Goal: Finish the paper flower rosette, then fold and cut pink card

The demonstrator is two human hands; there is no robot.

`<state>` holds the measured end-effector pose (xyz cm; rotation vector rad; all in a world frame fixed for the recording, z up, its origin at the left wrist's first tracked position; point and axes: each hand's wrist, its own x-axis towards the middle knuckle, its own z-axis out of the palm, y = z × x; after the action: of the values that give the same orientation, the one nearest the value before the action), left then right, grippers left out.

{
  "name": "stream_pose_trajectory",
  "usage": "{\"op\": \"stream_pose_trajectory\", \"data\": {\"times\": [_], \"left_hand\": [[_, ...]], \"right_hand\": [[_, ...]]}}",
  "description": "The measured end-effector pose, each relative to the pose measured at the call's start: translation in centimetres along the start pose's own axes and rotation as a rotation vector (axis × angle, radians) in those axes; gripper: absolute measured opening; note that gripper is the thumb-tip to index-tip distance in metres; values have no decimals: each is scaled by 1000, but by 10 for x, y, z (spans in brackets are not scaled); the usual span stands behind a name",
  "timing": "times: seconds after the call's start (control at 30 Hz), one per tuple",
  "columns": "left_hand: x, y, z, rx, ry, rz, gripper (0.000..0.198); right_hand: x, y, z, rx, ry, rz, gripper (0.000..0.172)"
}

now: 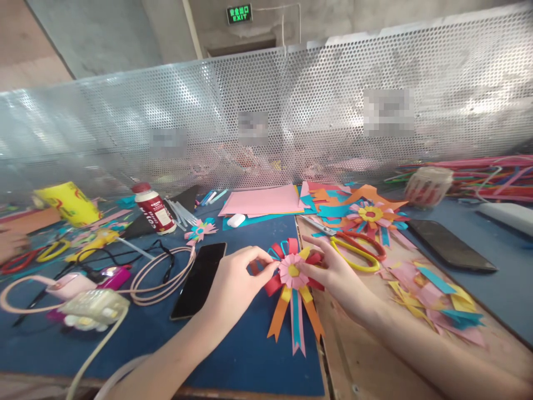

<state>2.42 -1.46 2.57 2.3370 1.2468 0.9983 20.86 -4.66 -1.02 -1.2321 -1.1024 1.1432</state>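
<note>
With both your left hand point(237, 280) and right hand point(333, 272) pinching the paper flower point(292, 272) lying on the blue mat point(250, 355), press its pink centre down evenly and keep the ribbons flat.

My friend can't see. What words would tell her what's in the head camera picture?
Two bare hands, left hand and right hand, pinch a paper flower rosette with hanging ribbon strips over a blue mat. A black phone lies to its left; yellow-handled scissors and a finished paper flower lie to its right.
</note>
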Motion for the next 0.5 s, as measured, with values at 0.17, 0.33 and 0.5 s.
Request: {"op": "stream_pose_trajectory", "data": {"times": [0.17, 0.33, 0.5], "left_hand": [[0, -1, 1, -4, -11, -4, 7], [1, -2, 0, -15, -22, -32, 9], [1, 1, -4, 20, -20, -60, 18]], "right_hand": [[-1, -2, 1, -2, 0, -5, 64], [-1, -4, 1, 10, -3, 6, 64], [-2, -4, 1, 6, -9, 10, 63]]}}
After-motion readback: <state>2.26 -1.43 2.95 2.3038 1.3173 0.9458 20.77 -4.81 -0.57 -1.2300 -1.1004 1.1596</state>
